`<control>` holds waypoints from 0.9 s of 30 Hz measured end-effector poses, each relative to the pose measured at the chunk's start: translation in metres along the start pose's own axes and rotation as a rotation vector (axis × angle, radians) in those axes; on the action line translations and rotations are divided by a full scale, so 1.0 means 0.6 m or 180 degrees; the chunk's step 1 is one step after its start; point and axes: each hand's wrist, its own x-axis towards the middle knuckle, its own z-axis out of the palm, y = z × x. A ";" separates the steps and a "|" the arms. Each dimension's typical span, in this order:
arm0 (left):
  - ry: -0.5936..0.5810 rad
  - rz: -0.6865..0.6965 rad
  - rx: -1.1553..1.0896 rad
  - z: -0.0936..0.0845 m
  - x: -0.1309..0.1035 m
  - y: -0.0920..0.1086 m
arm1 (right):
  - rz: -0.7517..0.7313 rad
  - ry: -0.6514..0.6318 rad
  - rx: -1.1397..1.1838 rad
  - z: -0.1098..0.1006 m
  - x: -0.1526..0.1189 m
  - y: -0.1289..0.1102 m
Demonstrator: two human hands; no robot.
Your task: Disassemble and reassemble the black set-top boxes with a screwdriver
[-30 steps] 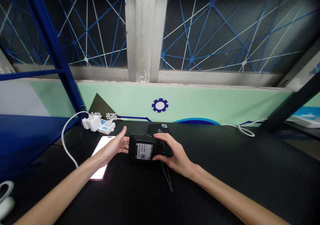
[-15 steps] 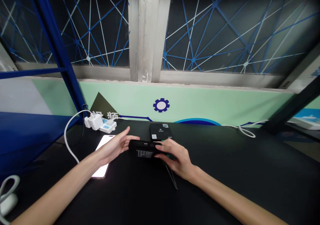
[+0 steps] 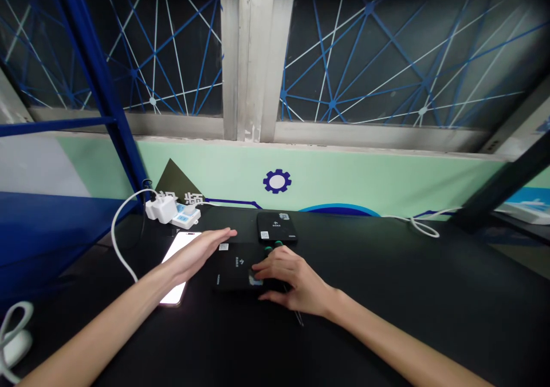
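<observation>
- The black table [image 3: 387, 295] fills the lower half of the frame; its bare dark top gives a flat bed, so anything laid on it should be pressed straight down, not slid
- The black box [image 3: 235, 269] lies flat at centre frame, top face up, with a small white sticker near its upper left corner; it is best steadied from both sides before anything on it is worked
- The right hand [image 3: 286, 278] rests on the box's right part, fingers spread and bent, fingertips on the lid; it grips nothing that I can see; light pressure would be enough, I judge
- The left hand [image 3: 198, 249] lies open and flat at the box's upper left edge, fingers straight; whether it touches the box I cannot tell
- A second black box [image 3: 276, 227] sits just above, apart from the first; best kept out of the way
- A lit phone [image 3: 177, 267] lies left of centre, partly under the left wrist; mind the screen
- A white charger [image 3: 162, 209] with its cable sits further up and left
- A green-handled tool [image 3: 274, 247] peeps out above the right hand; a thin shaft shows below the wrist
</observation>
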 end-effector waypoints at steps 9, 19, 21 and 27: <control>0.0240 0.0160 0.0795 0.010 -0.010 0.009 | 0.0212 0.0171 -0.0054 -0.014 -0.003 0.002; 0.0294 0.0992 0.2436 0.024 -0.011 -0.007 | 0.1046 -0.0043 -0.0763 -0.018 -0.001 0.015; 0.0375 0.1025 0.2593 0.026 -0.012 -0.010 | 0.1063 0.0000 -0.0776 -0.017 -0.002 0.016; 0.0635 0.0685 0.3116 0.032 -0.019 0.002 | 0.1053 0.0070 -0.0896 -0.016 -0.001 0.011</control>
